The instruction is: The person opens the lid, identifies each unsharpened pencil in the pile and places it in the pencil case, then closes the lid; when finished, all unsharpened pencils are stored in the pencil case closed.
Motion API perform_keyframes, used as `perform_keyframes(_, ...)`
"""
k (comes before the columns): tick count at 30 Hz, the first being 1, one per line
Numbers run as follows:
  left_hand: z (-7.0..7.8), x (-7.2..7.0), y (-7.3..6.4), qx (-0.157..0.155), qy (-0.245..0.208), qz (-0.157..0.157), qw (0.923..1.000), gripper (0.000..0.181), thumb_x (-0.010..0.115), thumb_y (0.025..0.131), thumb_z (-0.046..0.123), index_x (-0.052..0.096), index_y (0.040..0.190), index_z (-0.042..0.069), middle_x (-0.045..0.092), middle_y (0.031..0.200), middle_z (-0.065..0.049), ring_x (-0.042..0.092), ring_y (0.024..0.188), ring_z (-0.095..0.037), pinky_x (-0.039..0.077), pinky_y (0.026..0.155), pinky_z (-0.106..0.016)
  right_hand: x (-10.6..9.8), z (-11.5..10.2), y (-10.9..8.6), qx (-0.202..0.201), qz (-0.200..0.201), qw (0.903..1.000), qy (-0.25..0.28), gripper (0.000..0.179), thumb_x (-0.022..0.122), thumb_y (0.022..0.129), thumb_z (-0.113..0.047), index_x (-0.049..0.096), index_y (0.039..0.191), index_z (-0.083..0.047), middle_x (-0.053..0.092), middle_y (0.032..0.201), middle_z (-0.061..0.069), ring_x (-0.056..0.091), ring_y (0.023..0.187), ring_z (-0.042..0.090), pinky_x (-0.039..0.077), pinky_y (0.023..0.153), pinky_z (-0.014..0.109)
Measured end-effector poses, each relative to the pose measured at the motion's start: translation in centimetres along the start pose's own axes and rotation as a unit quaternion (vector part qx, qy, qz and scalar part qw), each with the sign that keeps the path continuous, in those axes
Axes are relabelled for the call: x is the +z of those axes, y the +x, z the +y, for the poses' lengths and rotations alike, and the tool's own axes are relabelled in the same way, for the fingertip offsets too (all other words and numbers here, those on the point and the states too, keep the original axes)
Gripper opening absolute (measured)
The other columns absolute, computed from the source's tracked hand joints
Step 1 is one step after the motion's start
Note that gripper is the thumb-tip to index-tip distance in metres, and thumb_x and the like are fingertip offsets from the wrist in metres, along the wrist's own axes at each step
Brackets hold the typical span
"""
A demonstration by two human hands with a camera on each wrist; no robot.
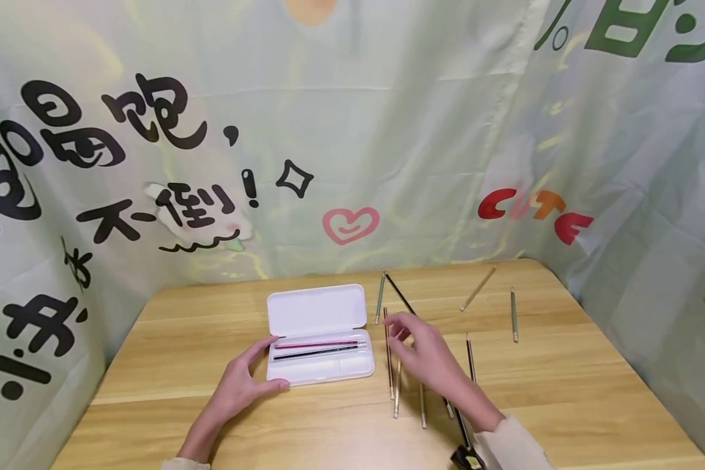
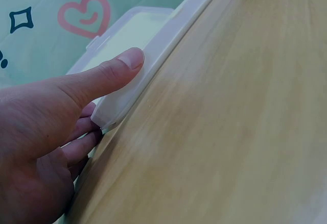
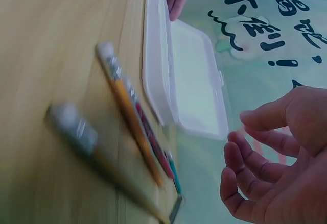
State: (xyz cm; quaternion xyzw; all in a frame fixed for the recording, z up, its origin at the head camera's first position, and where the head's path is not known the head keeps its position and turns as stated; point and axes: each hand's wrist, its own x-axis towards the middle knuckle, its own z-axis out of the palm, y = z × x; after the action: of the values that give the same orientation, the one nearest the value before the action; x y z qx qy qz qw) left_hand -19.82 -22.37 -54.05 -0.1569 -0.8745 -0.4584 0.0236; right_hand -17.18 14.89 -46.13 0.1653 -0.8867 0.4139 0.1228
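Observation:
A white pencil case [image 1: 317,312] lies with its lid folded back on the table. Inside its tray are a pink pencil [image 1: 317,344] and a black pencil [image 1: 314,354]. My left hand [image 1: 235,386] holds the case's left end, thumb along the front edge and fingers round the back corner. To the right of the case, my right hand [image 1: 425,352] hovers over loose pencils, fingers loosely bent, with nothing between thumb and fingertips. Closest to it are a dark red pencil [image 1: 389,372] and a natural-wood pencil [image 3: 130,106], whose eraser end faces the person.
Several more pencils lie scattered on the right, including a green one [image 1: 380,297], a tan one [image 1: 478,287] and a grey one [image 1: 514,316]. A small black object [image 1: 467,458] shows near the right sleeve. Printed cloth [image 1: 388,143] hangs behind the wooden table [image 1: 170,339].

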Motion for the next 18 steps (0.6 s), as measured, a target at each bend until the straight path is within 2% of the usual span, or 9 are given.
perform_keyframes(10,0.3,0.2,-0.1,-0.01,-0.01,-0.005,0.9999,0.093,0.097,0.066,0.041,0.055,0.146,0.017,0.055,0.149,-0.012,0.044,0.141,-0.032,0.03,0.116,-0.058,-4.2,1.4,-5.0,0.025,0.044,0.9974,-0.051,0.039,0.074,0.088,0.005,0.064,0.124,-0.008,0.062,0.09,-0.003,0.063,0.08,0.01,0.054,0.06,0.023)
perform_keyframes(18,0.2,0.1,0.0,-0.015,-0.007,-0.004,0.9999,0.092,0.097,0.067,0.04,0.055,0.146,0.018,0.054,0.15,-0.012,0.044,0.142,-0.031,0.031,0.115,-0.058,-5.4,2.5,-8.4,0.024,0.047,0.9946,-0.089,0.051,0.08,0.081,0.005,0.062,0.127,-0.005,0.058,0.092,-0.002,0.057,0.077,0.003,0.051,0.057,0.022)
